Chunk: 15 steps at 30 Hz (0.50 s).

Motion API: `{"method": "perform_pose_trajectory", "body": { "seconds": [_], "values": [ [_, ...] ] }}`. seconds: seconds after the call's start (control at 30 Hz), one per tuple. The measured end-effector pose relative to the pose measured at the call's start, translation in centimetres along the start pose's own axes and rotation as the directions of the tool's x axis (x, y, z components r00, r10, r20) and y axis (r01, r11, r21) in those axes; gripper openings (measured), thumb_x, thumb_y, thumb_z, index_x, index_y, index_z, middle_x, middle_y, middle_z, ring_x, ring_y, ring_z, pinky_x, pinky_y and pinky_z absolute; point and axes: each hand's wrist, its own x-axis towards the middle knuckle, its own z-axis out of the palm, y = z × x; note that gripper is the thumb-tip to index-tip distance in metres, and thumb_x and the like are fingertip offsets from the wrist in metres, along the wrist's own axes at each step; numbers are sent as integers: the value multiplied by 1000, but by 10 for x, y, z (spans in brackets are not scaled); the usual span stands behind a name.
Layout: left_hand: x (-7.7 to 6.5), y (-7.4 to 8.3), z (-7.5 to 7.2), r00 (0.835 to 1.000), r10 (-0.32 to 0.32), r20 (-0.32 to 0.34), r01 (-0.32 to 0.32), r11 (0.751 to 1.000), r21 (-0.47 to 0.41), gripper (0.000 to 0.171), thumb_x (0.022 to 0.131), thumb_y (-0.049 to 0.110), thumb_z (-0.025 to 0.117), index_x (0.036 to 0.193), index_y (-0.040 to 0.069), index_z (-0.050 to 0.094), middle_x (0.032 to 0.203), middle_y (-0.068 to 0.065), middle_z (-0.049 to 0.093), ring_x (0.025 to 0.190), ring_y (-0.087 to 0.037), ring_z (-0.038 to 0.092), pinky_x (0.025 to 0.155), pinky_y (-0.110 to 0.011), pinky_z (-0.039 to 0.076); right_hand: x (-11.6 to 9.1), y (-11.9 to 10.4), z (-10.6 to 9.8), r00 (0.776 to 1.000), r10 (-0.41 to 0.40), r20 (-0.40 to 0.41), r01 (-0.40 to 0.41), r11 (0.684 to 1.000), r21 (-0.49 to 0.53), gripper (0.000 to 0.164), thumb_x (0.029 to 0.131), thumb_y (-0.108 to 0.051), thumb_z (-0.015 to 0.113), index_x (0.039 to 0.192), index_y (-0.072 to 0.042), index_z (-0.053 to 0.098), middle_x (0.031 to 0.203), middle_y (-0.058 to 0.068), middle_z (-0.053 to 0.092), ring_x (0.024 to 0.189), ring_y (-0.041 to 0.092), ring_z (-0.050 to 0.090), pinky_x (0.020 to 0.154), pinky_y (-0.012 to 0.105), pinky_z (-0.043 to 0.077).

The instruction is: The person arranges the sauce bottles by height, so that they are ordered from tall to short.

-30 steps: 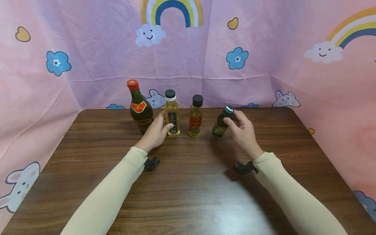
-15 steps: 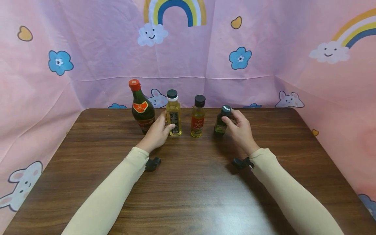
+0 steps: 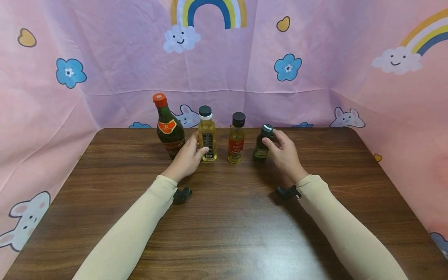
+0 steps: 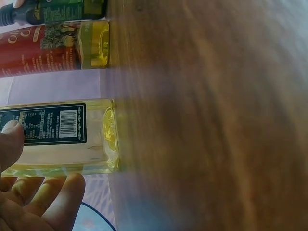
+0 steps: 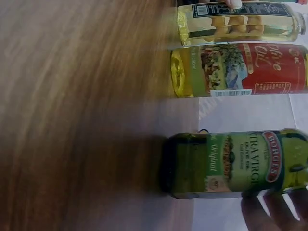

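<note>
Four bottles stand in a row across the brown table. My left hand [image 3: 185, 158] grips a square, clear oil bottle [image 3: 209, 130] with a dark cap, thumb on its black label [image 4: 67, 124] and fingers along its left side. Between my hands stands a red-labelled olive oil bottle [image 3: 236, 146], touched by neither. At the right end, my right hand [image 3: 285, 156] holds a small green olive oil bottle [image 3: 260, 151] near its neck, between thumb and fingers. That bottle is upright with its base at the table; its Borges label [image 5: 240, 159] shows in the right wrist view.
A taller dark green bottle [image 3: 170, 132] with a red cap stands at the left end, partly behind my left hand. Pink and purple printed cloth [image 3: 224, 77] hangs behind the table [image 3: 224, 217] and along both sides. A black wrist strap piece [image 3: 182, 195] pokes out below each wrist.
The small green bottle has gone from tilted to upright and shifted slightly left with my right hand, closer to the red-labelled bottle. My left hand stays on the clear bottle.
</note>
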Motion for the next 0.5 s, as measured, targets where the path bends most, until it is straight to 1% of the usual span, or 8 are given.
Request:
{"method": "perform_pose_trajectory", "body": {
  "seconds": [0.1, 0.23, 0.37, 0.5],
  "values": [
    [0, -2, -1, 1000, -11, -3, 11, 1000, 4, 74, 99, 41, 46, 154, 10, 7, 155, -15, 19, 139, -30, 24, 109, -50, 25, 2, -1, 1, 999, 25, 34, -25, 1000, 12, 38, 95, -22, 62, 128, -5, 58, 121, 10, 57, 115, 26, 56, 95, 36, 46],
    [0, -5, -2, 1000, -18, -13, 18, 1000, 1, 74, 99, 41, 46, 154, 11, 7, 155, -15, 19, 139, -30, 25, 108, -51, 26, 4, -3, 4, 998, 35, 53, -37, 999, 30, 38, 95, -20, 62, 128, -3, 56, 122, 12, 57, 115, 29, 56, 95, 36, 45],
    [0, -8, -1, 1000, -25, -19, 25, 1000, -9, 75, 99, 44, 46, 154, 12, 8, 154, -14, 21, 136, -31, 31, 106, -51, 30, 7, -2, 5, 997, 46, 57, -49, 998, 38, 38, 95, -20, 62, 128, -3, 56, 122, 12, 58, 115, 28, 56, 95, 36, 45],
    [1, -9, -1, 999, -34, -17, 33, 999, -28, 75, 99, 43, 47, 155, 14, 6, 154, -16, 22, 133, -34, 35, 104, -51, 32, 9, 0, 6, 993, 79, 86, -82, 996, 30, 40, 96, -23, 61, 130, -5, 55, 123, 11, 59, 116, 25, 55, 95, 38, 45]
  ]
}}
